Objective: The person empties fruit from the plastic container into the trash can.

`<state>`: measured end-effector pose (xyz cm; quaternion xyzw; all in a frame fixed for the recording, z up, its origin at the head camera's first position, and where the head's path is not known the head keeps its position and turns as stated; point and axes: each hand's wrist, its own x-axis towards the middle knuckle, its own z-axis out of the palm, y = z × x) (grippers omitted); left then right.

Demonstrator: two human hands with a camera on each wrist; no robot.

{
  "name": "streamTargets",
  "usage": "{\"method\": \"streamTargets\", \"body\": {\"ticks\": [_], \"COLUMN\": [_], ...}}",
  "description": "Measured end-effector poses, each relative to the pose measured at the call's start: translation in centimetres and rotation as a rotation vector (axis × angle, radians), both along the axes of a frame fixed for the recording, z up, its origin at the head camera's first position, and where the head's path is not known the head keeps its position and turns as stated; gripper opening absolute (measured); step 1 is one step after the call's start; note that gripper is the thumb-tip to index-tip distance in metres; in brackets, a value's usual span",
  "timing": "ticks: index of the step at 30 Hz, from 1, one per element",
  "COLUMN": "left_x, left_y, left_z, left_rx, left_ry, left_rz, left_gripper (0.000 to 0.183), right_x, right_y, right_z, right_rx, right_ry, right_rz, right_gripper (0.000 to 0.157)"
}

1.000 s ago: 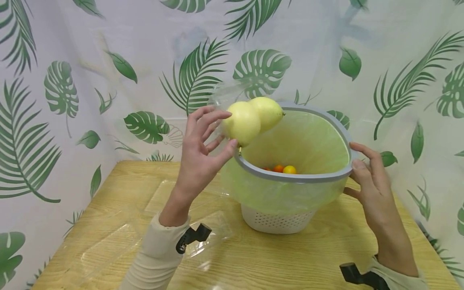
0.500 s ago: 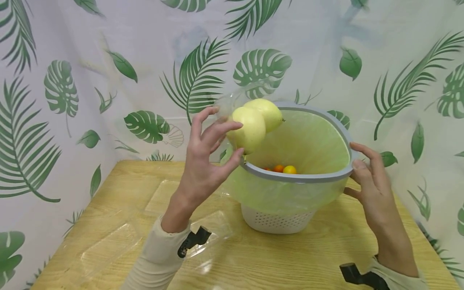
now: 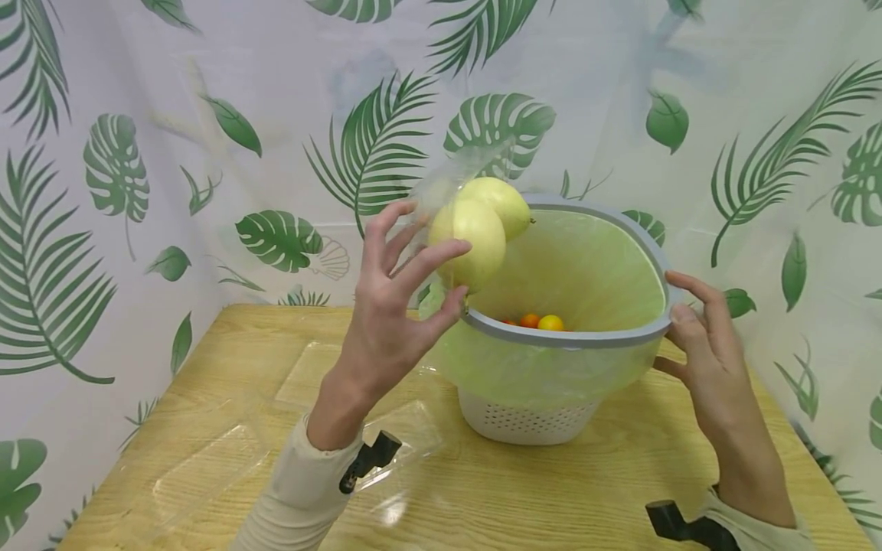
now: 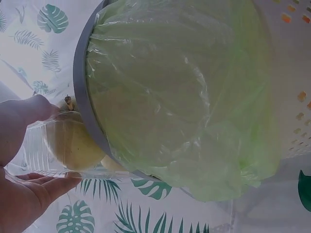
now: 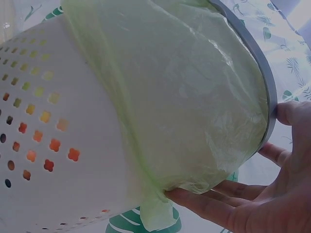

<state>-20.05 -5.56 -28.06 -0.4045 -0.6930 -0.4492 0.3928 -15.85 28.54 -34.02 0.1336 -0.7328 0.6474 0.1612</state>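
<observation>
In the head view my left hand [image 3: 386,321] grips a thin clear plastic box [image 4: 36,150], its thumb and fingers spread across the sides. The tilted box holds two pale yellow pears [image 3: 475,237] at the left part of a bin's grey rim [image 3: 551,339]. The bin [image 3: 530,428] is white and perforated, with a light green plastic bag [image 3: 544,375] lining it and folded over the outside. Inside lie small round orange and yellow fruits [image 3: 550,323]. My right hand [image 3: 720,375] holds the rim's right side, its thumb against the grey edge and its fingers on the bag.
Several clear plastic trays [image 3: 207,463] lie on the left and middle of the wooden table [image 3: 551,497]. A white curtain [image 3: 592,46] with green leaf prints hangs behind the table and along both sides.
My left hand has shifted slightly right and down with the box, and the nearer pear has moved with it toward the bin's mouth. My right hand and the bin have stayed in place.
</observation>
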Motion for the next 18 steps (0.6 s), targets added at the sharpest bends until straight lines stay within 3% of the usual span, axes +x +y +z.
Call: {"method": "streamTargets", "body": {"ticks": [4,11,18], "left_x": [0.2,0.6,0.6], "left_y": [0.1,-0.3,-0.2], "left_z": [0.1,0.8,1.2], "left_rx": [-0.012,-0.023,-0.012], "left_ry": [0.011,0.106,0.111], "left_rz": [0.000,0.078,0.057], "left_gripper": [0.043,0.040,0.041], "right_x": [-0.1,-0.2,-0.2], "right_y": [0.0,0.1,0.1], "right_z": [0.0,0.0,0.0], "right_rx": [0.004,0.006,-0.005], "right_ry": [0.000,0.007,0.003], "right_rz": [-0.002,-0.003,-0.006], "right_gripper": [0.048,0.047,0.047]}}
